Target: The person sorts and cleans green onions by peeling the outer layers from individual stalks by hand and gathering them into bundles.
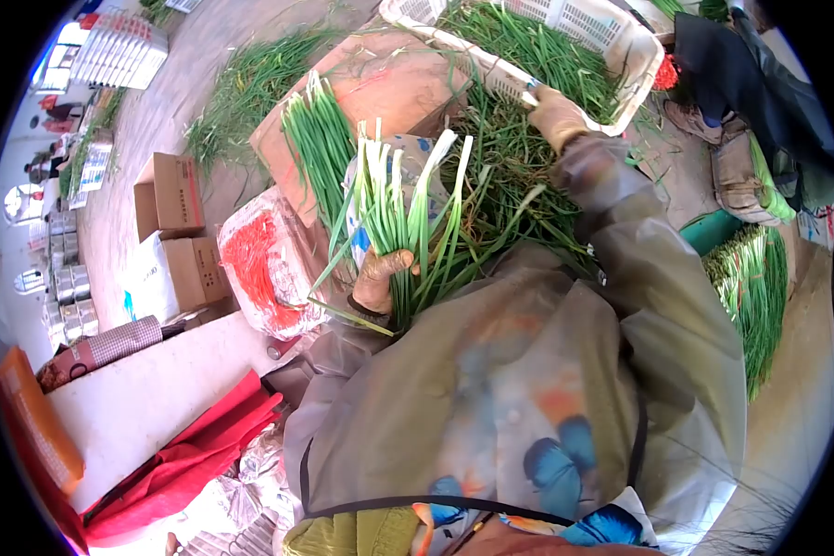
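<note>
Left hand: one hand (380, 283), closed around a bunch of green stalks (400, 218), the thumb lying across them.
Bunch in hand: one, held in front of the person's body, near the lap; too many stalks overlap to count.
Direction: its long axis runs away from the body; the pale ends point away and fan apart, a few leaning right, while the green leaves trail back toward the jacket (500, 371).
Look: slender, white at the tips, pale green lower down, bright green in the leaves; some leaves stick out sideways.
Right hand: one hand (558, 116), fingers bent, at the near side of the basket; whether it pinches anything, I cannot tell.
Second bunch: one bundle (317, 139) just beyond the left hand, pale ends also pointing away, lying at the edge of a brown board (398, 79).
Loose greens: one tangled heap (514, 176) between the hands, darker and messier.
Basket: one white basket (641, 69), with greens inside.
Left side: one bag with red strands (259, 264), then two cardboard boxes (171, 196).
Right side: one upright mass of greens (758, 306); beyond it, another person's shoe (693, 120).
</note>
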Available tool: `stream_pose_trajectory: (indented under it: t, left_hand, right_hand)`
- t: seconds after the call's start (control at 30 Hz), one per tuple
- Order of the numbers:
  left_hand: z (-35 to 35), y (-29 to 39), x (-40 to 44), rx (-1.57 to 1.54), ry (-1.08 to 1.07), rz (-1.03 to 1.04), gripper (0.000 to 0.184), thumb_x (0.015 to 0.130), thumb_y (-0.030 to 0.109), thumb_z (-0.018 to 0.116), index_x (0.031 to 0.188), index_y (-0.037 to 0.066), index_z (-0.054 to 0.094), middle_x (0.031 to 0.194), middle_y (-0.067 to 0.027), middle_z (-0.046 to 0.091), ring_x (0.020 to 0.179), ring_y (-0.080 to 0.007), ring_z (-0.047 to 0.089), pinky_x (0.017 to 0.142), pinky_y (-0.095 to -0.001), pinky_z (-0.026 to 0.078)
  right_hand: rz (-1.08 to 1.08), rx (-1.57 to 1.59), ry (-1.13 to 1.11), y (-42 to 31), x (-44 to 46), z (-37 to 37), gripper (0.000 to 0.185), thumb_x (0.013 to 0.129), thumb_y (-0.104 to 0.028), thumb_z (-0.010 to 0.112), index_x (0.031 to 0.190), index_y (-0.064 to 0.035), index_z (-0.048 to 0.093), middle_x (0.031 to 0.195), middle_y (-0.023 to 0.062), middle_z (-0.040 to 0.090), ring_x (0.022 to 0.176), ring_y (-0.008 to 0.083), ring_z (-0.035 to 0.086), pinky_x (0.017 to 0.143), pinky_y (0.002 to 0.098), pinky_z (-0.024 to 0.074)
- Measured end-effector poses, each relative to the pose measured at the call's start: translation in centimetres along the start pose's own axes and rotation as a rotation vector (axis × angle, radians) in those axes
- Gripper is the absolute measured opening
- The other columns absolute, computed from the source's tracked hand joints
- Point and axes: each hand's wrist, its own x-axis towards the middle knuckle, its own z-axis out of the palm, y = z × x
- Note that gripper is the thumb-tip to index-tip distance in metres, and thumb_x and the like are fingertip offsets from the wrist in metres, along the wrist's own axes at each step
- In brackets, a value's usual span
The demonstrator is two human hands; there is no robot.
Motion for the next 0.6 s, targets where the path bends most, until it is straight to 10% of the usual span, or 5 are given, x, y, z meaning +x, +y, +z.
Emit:
stream_pose_trajectory:
  t: [0.1, 0.33, 0.5, 0.6]
  left_hand:
    - [-0.5, -0.2, 0.1, -0.051, 0.029, -0.004, 0.036, 0.067, 0.021, 0.072, 0.093, 0.002, 0.055, 0.063, -0.0042, 0.055, 0.061, -0.0156, 0.056, 0.057, -0.0276, 0.047]
    - [1.0, -0.1, 1.2, -0.079, 0.063, -0.041, 0.04, 0.068, 0.012, 0.071, 0.103, 0.002, 0.055, 0.075, -0.0036, 0.058, 0.059, -0.0132, 0.053, 0.055, -0.0245, 0.046]
    - [0.5, -0.3, 1.2, -0.067, 0.072, -0.013, 0.038, 0.066, 0.01, 0.073, 0.099, 0.002, 0.057, 0.079, -0.0045, 0.06, 0.062, -0.015, 0.056, 0.059, -0.0261, 0.047]
    - [0.3, -0.1, 1.0, -0.093, 0.132, -0.015, 0.034, 0.066, 0.01, 0.071, 0.096, 0.002, 0.059, 0.08, -0.007, 0.063, 0.066, -0.0175, 0.059, 0.062, -0.0302, 0.049]
  right_hand:
    - [0.314, 0.864, -0.113, -0.6, -2.4, -0.6, 0.017, 0.079, -0.023, 0.065, 0.091, -0.0108, 0.062, 0.061, -0.0021, 0.054, 0.043, 0.0046, 0.039, 0.037, 0.0193, 0.0302]
    - [0.123, 1.083, -0.505, -8.8, -9.6, -0.5, 0.031, 0.084, -0.034, 0.06, 0.1, -0.0069, 0.061, 0.067, -0.0032, 0.049, 0.04, 0.0027, 0.032, 0.035, 0.0185, 0.0234]
    - [0.161, 1.229, -0.434, -9.2, -7.4, -0.3, 0.026, 0.073, -0.024, 0.074, 0.084, -0.0065, 0.058, 0.067, -0.0007, 0.054, 0.045, 0.0047, 0.039, 0.038, 0.019, 0.0286]
    - [-0.119, 0.741, 0.082, -6.5, -5.3, 0.6, 0.023, 0.078, -0.025, 0.067, 0.087, -0.0052, 0.059, 0.077, 0.003, 0.062, 0.059, 0.0084, 0.052, 0.048, 0.0222, 0.04]
